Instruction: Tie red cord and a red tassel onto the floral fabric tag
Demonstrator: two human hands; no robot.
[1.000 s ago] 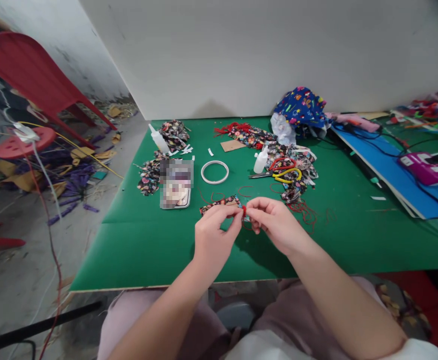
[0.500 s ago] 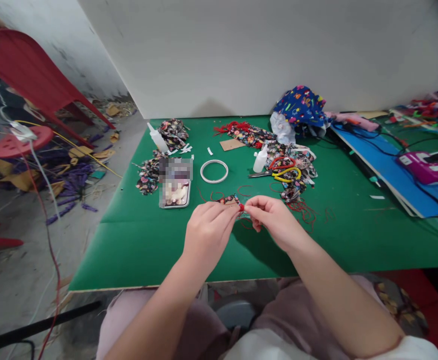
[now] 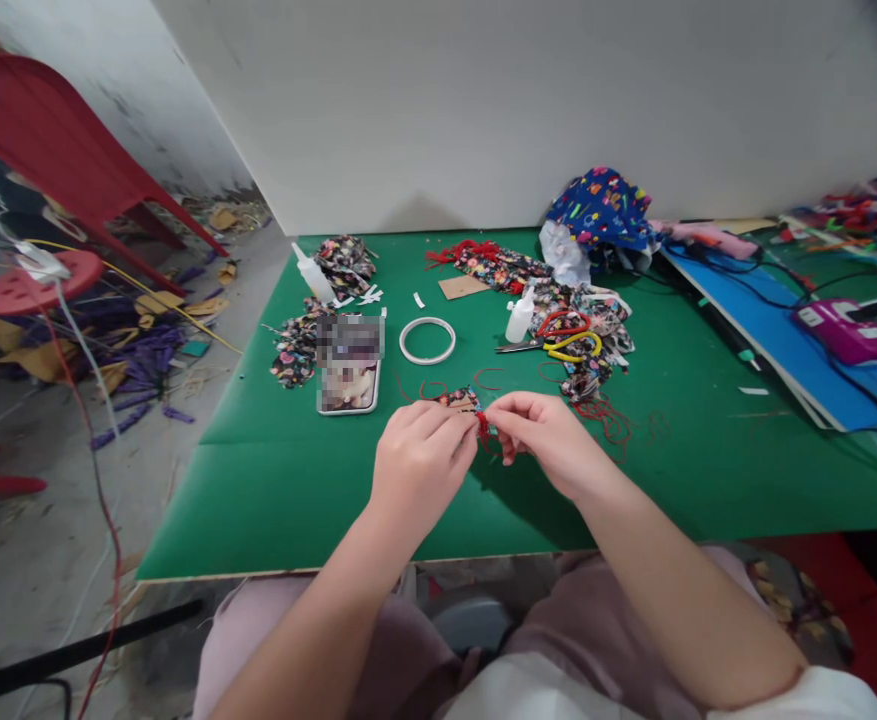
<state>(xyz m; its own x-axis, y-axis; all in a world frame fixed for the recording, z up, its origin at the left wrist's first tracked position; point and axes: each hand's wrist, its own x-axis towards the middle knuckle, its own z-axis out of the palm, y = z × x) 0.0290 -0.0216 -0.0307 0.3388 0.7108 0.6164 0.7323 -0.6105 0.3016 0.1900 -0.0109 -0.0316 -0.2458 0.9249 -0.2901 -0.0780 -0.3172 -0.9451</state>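
My left hand (image 3: pixel 419 455) and my right hand (image 3: pixel 547 435) meet just above the green table (image 3: pixel 295 480), near its front. Between their fingertips they pinch a small floral fabric piece (image 3: pixel 459 400) with red thread (image 3: pixel 484 427) bunched at its end. The left hand covers most of the fabric; only its far edge shows. Loose red thread (image 3: pixel 614 420) lies on the table right of my right hand.
A phone (image 3: pixel 348 365), a white tape ring (image 3: pixel 428 340), two glue bottles (image 3: pixel 520 318), yellow and red-handled tools (image 3: pixel 574 340) and floral fabric piles (image 3: pixel 344 262) lie beyond my hands. A blue board (image 3: pixel 775 330) with a purple device (image 3: pixel 850 335) is at right. Red chairs (image 3: pixel 48 150) stand left.
My left hand has closed further over the fabric piece, hiding most of it. Both hands stay in the same spot, fingers working the red thread.
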